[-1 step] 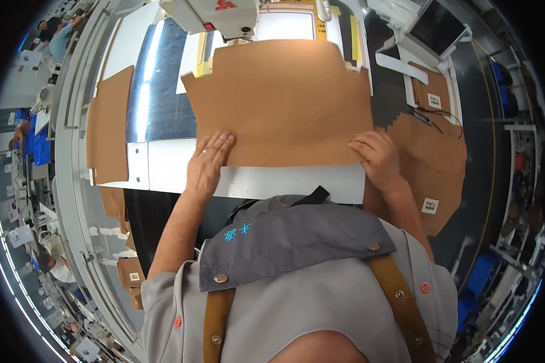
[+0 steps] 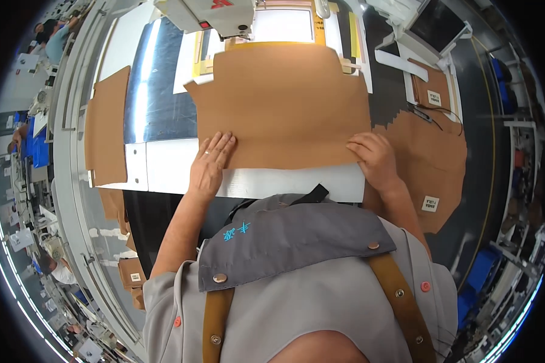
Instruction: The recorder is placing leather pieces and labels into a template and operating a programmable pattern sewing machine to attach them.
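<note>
A wide brown panel [image 2: 287,103], leather-like and notched at its far corners, lies in front of me with its far edge below the white machine head [image 2: 215,17]. My left hand [image 2: 211,162] rests flat on its near left corner, fingers stretched out and close together. At the near right corner my right hand [image 2: 374,158] has its fingers bent, with the panel's edge pinched between them; the thumb is mostly hidden. The panel's near edge lies over a white board [image 2: 290,184].
More brown pieces lie at the left [image 2: 109,127] and right [image 2: 433,163], the right one with a white label. Beyond it are a black-handled tool [image 2: 419,114] with a cord, a white strip [image 2: 401,65] and a monitor [image 2: 437,27]. Yellow-edged frames stand behind the panel.
The brown panel has shifted slightly toward me, and a yellow strip now shows along its far edge. Both hands keep their places on it, nearly unmoved.
</note>
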Demonstrator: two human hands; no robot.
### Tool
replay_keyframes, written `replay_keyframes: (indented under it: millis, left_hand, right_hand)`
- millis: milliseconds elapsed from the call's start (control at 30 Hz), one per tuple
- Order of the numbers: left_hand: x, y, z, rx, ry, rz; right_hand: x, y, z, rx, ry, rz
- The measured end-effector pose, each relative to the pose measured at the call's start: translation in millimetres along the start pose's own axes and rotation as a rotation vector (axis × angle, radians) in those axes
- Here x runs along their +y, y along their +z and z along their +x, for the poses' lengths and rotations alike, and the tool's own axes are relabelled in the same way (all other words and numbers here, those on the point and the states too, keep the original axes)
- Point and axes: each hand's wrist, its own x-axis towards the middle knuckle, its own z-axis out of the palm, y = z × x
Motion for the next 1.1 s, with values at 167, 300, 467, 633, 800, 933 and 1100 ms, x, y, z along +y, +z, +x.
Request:
replay_keyframes:
  millis: [167,300,467,633,800,933,1100]
  left_hand:
    - [4,-19,4,-0.275,-0.097,-0.201]
    - [-42,-21,18,-0.085,-0.257,-0.229]
    - [-107,30,81,0.145,-0.477,-0.253]
    - [-114,36,119,0.047,-0.415,-0.172]
    - [-104,25,119,-0.102,-0.632,-0.450]
    - [-111,27,115,-0.122,-0.714,-0.634]
    - [-116,15,122,-0.194,-0.678,-0.745]
  right_hand:
    - [-6,-14,6,-0.151,0.069,0.092]
    - [34,-16,24,-0.204,0.282,0.402]
    - [86,25,83,0.157,0.449,0.070]
    - [101,61,110,0.138,0.440,-0.120]
    - [87,59,118,0.043,0.546,0.015]
    - [85,56,119,0.020,0.588,-0.031]
    - [83,45,118,0.009,0.554,-0.167]
